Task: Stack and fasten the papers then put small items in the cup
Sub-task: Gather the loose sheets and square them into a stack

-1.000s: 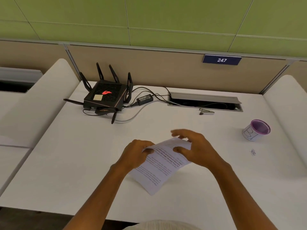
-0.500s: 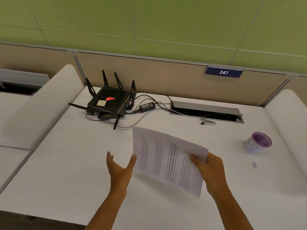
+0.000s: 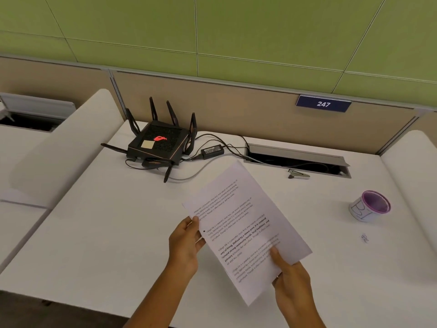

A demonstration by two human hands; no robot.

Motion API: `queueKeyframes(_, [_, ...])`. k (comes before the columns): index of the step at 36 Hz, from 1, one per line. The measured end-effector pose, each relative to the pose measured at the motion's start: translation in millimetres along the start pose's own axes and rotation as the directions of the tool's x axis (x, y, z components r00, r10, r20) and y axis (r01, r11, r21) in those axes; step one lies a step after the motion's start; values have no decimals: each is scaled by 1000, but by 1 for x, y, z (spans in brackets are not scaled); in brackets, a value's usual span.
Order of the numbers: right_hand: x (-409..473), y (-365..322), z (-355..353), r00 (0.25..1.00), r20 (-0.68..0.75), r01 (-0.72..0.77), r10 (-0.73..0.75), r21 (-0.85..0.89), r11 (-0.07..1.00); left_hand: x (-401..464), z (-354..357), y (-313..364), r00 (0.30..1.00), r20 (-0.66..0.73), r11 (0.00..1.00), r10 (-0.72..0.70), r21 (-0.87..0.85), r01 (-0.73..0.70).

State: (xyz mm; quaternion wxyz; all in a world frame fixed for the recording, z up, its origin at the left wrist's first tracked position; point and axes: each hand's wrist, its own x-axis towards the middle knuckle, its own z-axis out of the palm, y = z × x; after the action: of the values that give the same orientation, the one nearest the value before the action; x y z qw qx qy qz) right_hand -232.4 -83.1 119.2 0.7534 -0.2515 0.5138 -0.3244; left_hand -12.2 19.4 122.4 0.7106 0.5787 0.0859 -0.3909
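Observation:
The printed papers (image 3: 246,216) are held up above the white desk (image 3: 106,228), tilted, text facing me. My left hand (image 3: 186,245) pinches their left edge with thumb on top. My right hand (image 3: 289,278) grips the lower right corner. A small grey stapler (image 3: 298,174) lies at the back, next to the cable slot. The white cup (image 3: 369,206) with a purple rim stands at the right, tipped toward me. A tiny heap of small items (image 3: 365,237) lies on the desk in front of the cup.
A black router (image 3: 159,144) with antennas, its power brick (image 3: 212,151) and cables sit at the back left. An open cable slot (image 3: 298,159) runs along the back. White dividers (image 3: 61,147) flank the desk on both sides.
The papers were lifted off the desk and turned text-up. My left hand let go for a moment, then took hold of their left edge again. The view shifted down.

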Motion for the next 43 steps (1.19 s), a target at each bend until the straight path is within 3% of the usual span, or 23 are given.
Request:
queueKeyframes(19, [3, 8, -29, 988, 23, -153, 155, -61, 986, 7, 22, 15, 979, -32, 969, 204, 149, -197])
queueKeyframes(25, [15, -14, -41, 996, 61, -50, 66, -236, 970, 8, 24, 24, 966, 47, 948, 254, 186, -258])
queueKeyframes(33, [23, -38, -16, 966, 257, 134, -11, -466, 874, 8, 29, 23, 958, 148, 913, 246, 298, -280])
queueKeyframes(43, [40, -40, 17, 969, 226, 195, -101, -448, 873, 20, 36, 18, 964, 204, 899, 172, 368, -239])
